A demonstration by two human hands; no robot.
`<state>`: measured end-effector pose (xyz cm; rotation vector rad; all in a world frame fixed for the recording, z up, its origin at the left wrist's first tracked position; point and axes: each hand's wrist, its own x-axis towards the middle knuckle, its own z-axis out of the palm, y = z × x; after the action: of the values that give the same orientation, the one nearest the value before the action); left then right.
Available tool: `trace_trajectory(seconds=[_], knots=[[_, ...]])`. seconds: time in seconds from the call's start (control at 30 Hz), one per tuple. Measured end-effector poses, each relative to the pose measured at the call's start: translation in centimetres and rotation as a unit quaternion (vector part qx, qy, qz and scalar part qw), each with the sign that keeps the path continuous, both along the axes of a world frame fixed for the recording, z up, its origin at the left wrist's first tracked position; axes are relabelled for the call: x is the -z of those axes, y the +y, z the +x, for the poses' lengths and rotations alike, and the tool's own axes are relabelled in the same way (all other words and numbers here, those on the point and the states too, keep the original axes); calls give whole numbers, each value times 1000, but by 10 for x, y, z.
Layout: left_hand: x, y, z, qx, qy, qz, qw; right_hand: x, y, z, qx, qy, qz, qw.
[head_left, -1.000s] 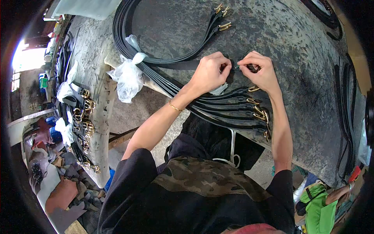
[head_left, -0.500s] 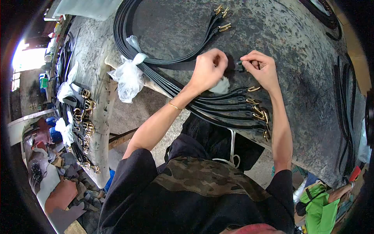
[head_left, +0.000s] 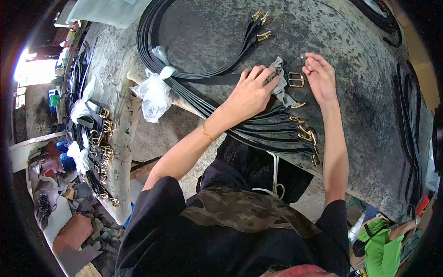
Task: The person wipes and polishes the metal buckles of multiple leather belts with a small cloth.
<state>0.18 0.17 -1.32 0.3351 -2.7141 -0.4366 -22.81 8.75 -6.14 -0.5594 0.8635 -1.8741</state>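
Observation:
My left hand [head_left: 253, 90] holds a crumpled grey cloth [head_left: 281, 85] over the end of a black belt [head_left: 214, 79]. The belt's gold buckle [head_left: 296, 80] lies on the dark table just right of the cloth. Beside it my right hand [head_left: 320, 76] is raised, its thumb and fingers pinched on something small that I cannot make out. Below my hands lie several black belts [head_left: 263, 134] with gold buckles [head_left: 305, 133]. More belts curve round above [head_left: 146, 32], their buckles [head_left: 263, 36] at the upper middle. A clear plastic wrap [head_left: 158, 90] is tied round the bundle.
At the left, more belts with gold buckles [head_left: 107, 154] hang over a pale table edge [head_left: 121, 184]. Leather scraps [head_left: 74, 231] lie below. Black straps [head_left: 408, 134] rest on the right. A person in green [head_left: 383, 249] is at the lower right.
My left hand has opened out from a curled grip and now presses the grey cloth near the buckle. My right hand has moved slightly right and up, and the buckle has come into view.

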Motion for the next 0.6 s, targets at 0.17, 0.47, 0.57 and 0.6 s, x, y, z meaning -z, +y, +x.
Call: trace_trajectory(seconds=[0.17, 0.47, 0.57, 0.6], knots=[[-11, -8, 2, 48, -56, -100, 992, 1, -2, 1, 4, 9, 6, 1000], [-10, -26, 15, 117, 13, 87, 989, -1, 1, 8, 29, 79, 28, 996], [0, -29, 8, 88, -16, 107, 990, -5, 2, 8, 52, 87, 23, 995], [0, -30, 6, 87, -15, 108, 990, -9, 4, 10, 70, 108, 30, 991]])
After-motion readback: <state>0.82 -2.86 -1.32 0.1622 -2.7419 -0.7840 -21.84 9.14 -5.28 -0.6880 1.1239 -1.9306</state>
